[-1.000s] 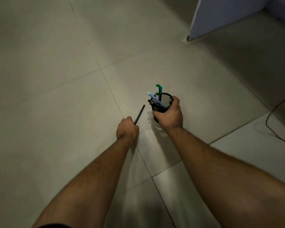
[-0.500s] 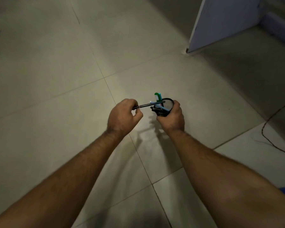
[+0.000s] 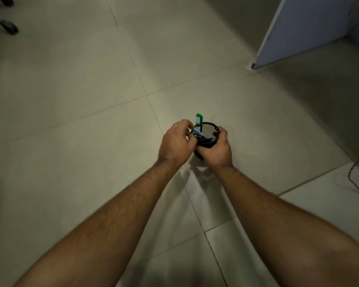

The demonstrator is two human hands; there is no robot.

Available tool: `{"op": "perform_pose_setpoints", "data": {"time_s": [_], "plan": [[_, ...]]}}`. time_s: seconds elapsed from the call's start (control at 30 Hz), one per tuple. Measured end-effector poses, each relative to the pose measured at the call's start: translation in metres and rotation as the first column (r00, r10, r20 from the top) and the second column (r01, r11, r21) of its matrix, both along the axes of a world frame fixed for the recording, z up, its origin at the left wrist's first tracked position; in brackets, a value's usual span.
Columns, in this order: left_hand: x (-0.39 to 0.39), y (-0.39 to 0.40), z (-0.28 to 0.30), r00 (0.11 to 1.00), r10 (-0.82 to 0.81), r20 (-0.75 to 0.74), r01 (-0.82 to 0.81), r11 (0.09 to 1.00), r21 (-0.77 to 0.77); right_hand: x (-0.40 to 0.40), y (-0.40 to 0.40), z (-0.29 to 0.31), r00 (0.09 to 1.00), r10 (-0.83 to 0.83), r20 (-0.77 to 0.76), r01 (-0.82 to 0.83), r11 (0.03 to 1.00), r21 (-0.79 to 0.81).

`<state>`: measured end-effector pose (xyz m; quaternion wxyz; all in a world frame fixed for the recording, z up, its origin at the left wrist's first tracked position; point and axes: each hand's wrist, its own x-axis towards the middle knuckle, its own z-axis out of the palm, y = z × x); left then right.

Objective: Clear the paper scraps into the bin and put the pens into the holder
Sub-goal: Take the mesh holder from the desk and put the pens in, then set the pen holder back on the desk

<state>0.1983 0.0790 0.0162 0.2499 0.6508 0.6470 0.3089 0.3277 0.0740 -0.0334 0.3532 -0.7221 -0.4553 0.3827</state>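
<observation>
Pale, glossy floor tiles (image 3: 71, 141) are filling nearly the whole view, large squares divided by thin dark grout lines (image 3: 149, 102) that are running diagonally and crossing near the middle. Dim light is falling unevenly, leaving a brighter sheen on the tiles at the centre and bottom while the edges are fading into shadow. At the upper right a light blue-grey panel (image 3: 303, 27) is standing upright, its lower corner meeting the floor, and it is casting a darker shade over the tiles beside it. A thin dark cable (image 3: 354, 179) is lying curved along the right edge. At the upper left, black chair castors (image 3: 8, 27) are resting on the floor.
</observation>
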Motion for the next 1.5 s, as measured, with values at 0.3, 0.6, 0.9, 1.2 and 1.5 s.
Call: {"op": "perform_pose_setpoints", "data": {"time_s": [0.3,0.6,0.9,1.2,1.5], "plan": [[-0.06,-0.003,0.125,0.958,0.254,0.134,-0.223,0.952,-0.211,-0.063,-0.009,0.157,0.991,0.019,-0.132,-0.017,1.0,0.022],[-0.203,-0.046,0.361,0.847,0.513,0.135,-0.484,0.852,-0.198,-0.18,-0.022,0.408,0.939,0.312,-0.145,-0.302,0.949,0.087],[-0.41,-0.168,0.574,0.575,0.815,-0.076,-0.818,0.575,-0.021,-0.38,-0.078,0.609,0.736,0.634,-0.236,-0.632,0.769,0.097],[-0.601,-0.271,0.606,0.176,0.916,-0.361,-0.966,0.231,0.115,-0.577,-0.126,0.671,0.485,0.849,-0.208,-0.833,0.521,0.185],[-0.652,-0.294,0.562,0.158,0.775,-0.612,-0.984,0.177,-0.03,-0.746,-0.162,0.684,0.332,0.924,-0.19,-0.89,0.374,0.259]]}}
